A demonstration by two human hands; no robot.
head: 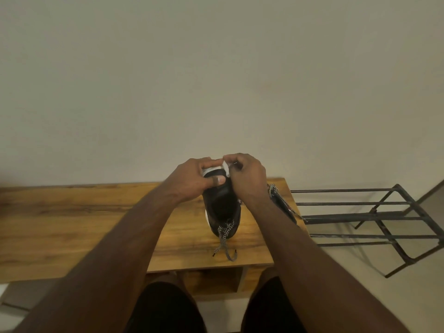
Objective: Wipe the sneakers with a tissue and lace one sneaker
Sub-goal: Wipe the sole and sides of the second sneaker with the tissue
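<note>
Plain home room, wooden bench (96,219) against bare beige wall (216,80), metal shoe rack (374,217) beside it

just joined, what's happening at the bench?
A person holds a black sneaker on the wooden bench. The left hand grips its far end, and the right hand pinches something small and white there, too small to identify. Its speckled lace hangs loose. A second sneaker lies beside the right forearm.
</note>
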